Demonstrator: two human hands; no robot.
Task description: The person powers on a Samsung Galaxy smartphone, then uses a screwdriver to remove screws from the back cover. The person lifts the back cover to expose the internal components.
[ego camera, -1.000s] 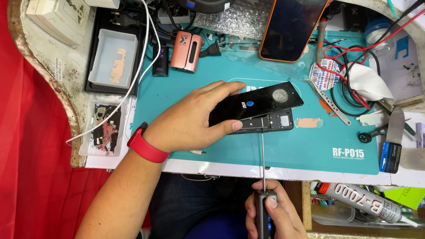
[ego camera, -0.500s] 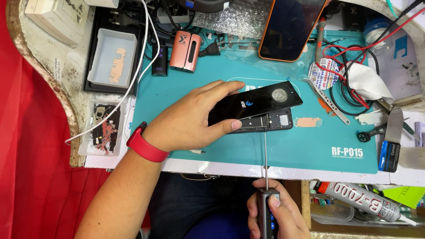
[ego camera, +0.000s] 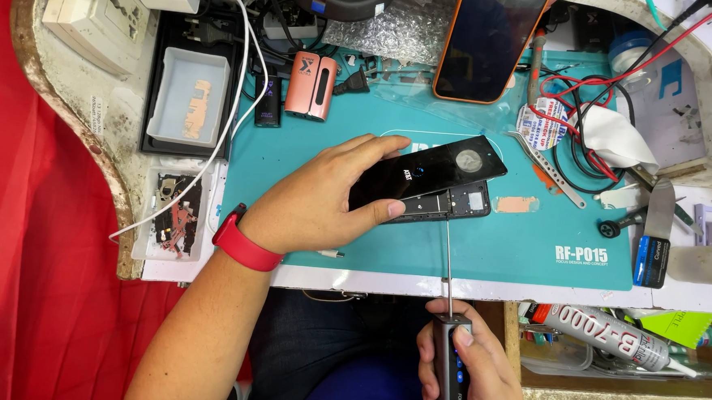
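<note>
At mat centre, the left hand (ego camera: 311,202) pinches a black phone (ego camera: 427,178), back cover lifted; the right hand (ego camera: 477,377), nearer, grips an electric screwdriver (ego camera: 449,351). Best practice: keep bit upright, the teal mat (ego camera: 499,256) catching screws.

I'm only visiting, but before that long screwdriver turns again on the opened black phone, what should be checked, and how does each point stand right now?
1. Left hand steadies the opened black phone on the teal work mat: ok.
2. Black glossy panel lifted off the phone's frame, out of the bit's way: ok.
3. Right hand grips the dark pen-shaped electric screwdriver: ok.
4. Thin bit tip seated in a screw: cannot tell, too small.
5. Red and black wires lie away from the phone: ok.
6. Removed screws kept safe: cannot tell.
</note>
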